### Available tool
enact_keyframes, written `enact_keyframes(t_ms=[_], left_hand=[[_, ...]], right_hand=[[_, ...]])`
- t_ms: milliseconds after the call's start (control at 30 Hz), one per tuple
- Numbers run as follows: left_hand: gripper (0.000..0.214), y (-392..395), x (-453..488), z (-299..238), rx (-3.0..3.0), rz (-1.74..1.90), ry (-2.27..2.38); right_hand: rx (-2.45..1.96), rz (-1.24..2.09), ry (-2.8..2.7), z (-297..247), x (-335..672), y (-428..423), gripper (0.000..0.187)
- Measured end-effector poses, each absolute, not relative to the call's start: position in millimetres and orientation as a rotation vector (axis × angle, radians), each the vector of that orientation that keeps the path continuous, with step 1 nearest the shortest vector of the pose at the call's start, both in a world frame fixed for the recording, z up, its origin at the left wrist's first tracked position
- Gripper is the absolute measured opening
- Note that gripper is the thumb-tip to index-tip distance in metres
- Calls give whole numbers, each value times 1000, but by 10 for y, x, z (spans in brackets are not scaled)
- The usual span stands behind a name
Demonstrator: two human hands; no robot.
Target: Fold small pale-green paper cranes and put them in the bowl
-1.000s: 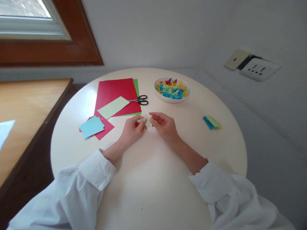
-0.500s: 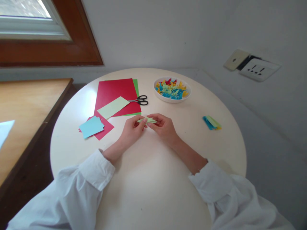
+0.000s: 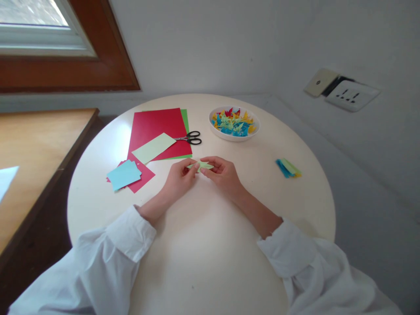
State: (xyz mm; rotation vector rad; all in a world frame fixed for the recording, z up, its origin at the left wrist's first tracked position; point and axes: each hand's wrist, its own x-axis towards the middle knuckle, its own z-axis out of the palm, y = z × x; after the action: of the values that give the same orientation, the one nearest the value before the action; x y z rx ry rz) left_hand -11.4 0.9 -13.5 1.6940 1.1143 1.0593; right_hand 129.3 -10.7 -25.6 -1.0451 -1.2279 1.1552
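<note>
Between my two hands is a small pale green folded paper with pointed ends, held just above the round white table. My left hand pinches its left side with thumb and fingers. On its right side, my right hand grips it, the thumb along the near edge. Part of the folded paper is hidden behind the fingers. Black-handled scissors lie beyond my hands, their blades partly under a pale green paper strip.
A white bowl of colourful folded paper birds stands at the back. Red sheets over green lie back left, with light blue paper squares nearer. Folded paper pieces lie at right. A wooden desk stands left.
The view has shifted very slightly. Both hands keep nearly the same hold on the folded paper; the thumbs have moved only a little.
</note>
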Motion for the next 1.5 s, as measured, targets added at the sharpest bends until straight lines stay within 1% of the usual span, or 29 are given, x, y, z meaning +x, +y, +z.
enact_keyframes(t_ms=[167,267,400,500,700,800,933,1067,1200,1500], left_hand=[[20,20,-122,-165,1639,1105,1081],[21,26,-118,-175,1528,1116,1068],[37,34,-115,-167,1228,1029,938],[40,42,-113,-164,1033,979,787],[30,44,-109,-171,992,991,735],[29,47,-108,-169,1008,1037,773],[28,57,-111,-164,1035,1123,822],[28,48,-110,-144,1069,1157,833],[26,34,-104,-132,1072,1172,808],[21,22,-114,-141,1096,1150,852]], right_hand=[[-1075,1117,-1216,-283,1289,-99,22],[-1067,1014,-1280,-283,1307,-105,14],[-1060,730,-1417,-268,1348,-121,4],[-1035,569,-1536,-259,1381,-129,7],[-954,428,-1653,-269,1411,-126,14],[-984,462,-1611,-279,1405,-128,19],[-1037,626,-1502,-268,1398,-137,25],[-1055,783,-1450,-258,1390,-146,19],[-973,914,-1422,-289,1367,-147,14],[-1016,780,-1462,-295,1354,-150,7]])
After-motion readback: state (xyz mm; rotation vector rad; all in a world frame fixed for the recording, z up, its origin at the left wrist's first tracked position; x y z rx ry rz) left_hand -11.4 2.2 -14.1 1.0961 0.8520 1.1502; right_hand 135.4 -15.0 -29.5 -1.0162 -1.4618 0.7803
